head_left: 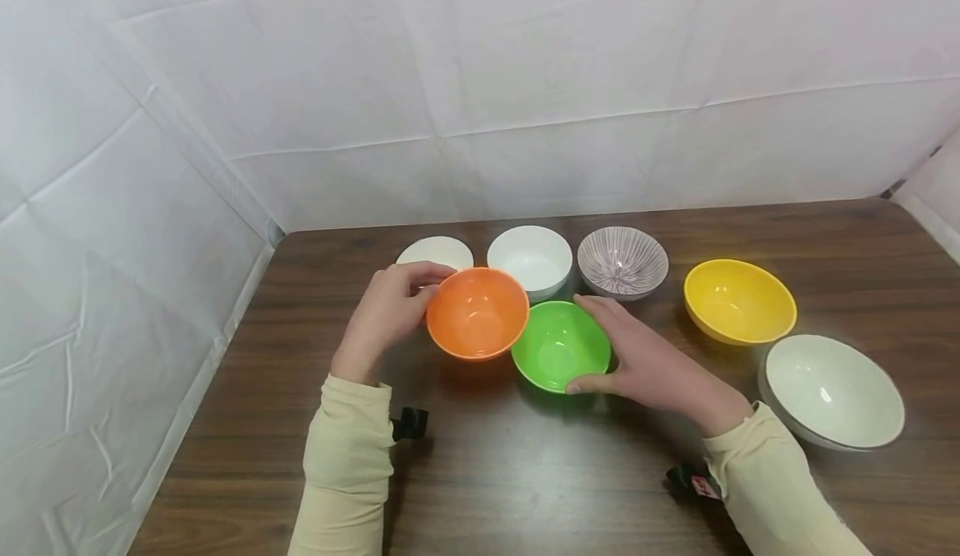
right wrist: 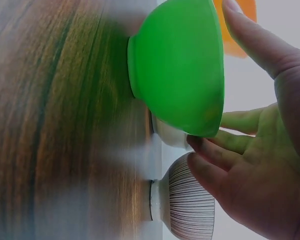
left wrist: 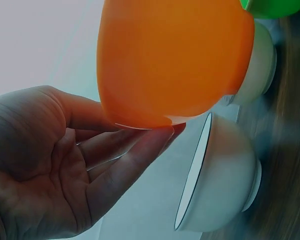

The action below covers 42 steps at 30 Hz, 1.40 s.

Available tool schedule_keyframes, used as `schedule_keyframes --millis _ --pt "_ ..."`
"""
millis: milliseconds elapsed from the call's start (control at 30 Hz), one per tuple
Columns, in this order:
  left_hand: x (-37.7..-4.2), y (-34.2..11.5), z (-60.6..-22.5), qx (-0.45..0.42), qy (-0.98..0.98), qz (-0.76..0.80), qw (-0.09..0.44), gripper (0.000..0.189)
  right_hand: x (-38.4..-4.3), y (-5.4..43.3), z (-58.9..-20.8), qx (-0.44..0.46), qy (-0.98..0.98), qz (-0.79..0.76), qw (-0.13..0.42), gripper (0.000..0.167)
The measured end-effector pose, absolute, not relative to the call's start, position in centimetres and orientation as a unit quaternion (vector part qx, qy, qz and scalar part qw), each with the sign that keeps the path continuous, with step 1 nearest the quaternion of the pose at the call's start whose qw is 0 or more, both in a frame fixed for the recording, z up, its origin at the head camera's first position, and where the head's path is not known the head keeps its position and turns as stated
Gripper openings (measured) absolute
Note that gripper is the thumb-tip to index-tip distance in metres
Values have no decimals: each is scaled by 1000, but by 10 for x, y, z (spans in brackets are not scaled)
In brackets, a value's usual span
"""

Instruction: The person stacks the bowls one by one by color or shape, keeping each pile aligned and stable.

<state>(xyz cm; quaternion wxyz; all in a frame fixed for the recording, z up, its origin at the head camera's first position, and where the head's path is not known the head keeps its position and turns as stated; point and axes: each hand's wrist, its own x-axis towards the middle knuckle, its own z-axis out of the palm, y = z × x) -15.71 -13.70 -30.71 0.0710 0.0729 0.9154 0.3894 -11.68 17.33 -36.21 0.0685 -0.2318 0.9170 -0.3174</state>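
My left hand [head_left: 392, 310] grips the orange bowl [head_left: 478, 314] at its left side, thumb and fingers at the rim. The orange bowl is held above the table and overlaps the left rim of a green bowl [head_left: 561, 348] in the head view. My right hand [head_left: 645, 352] spans the green bowl from its right, fingers at the far rim and thumb at the near rim. In the right wrist view the green bowl [right wrist: 180, 65] stands upright with its foot at the tabletop, fingertips touching its rim.
Behind stand a white bowl [head_left: 435, 251] partly hidden by my left hand, another white bowl [head_left: 529, 257] and a striped bowl [head_left: 622, 261]. To the right are a yellow bowl [head_left: 738, 302] and a large white bowl [head_left: 834, 391]. White cloth [head_left: 525, 81] surrounds the wooden table [head_left: 510, 489].
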Motion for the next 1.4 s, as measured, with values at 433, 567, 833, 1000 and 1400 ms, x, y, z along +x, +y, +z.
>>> schedule_keyframes --millis 433,567,833,1000,1400 --pt "-155 -121 -307 82 892 435 98 28 -120 168 -360 -239 917 -320 21 100" --pt "-154 -114 -308 91 892 432 98 29 -119 167 -359 -241 914 -325 15 99" --pt "-152 -98 -313 129 887 435 81 28 -119 166 -358 -250 905 -344 -5 96" --pt "-150 -92 -315 138 885 437 79 27 -119 166 -357 -257 899 -354 -10 95" --pt "-151 -87 -317 178 871 441 121 35 -121 177 -356 -275 890 -363 -30 91"
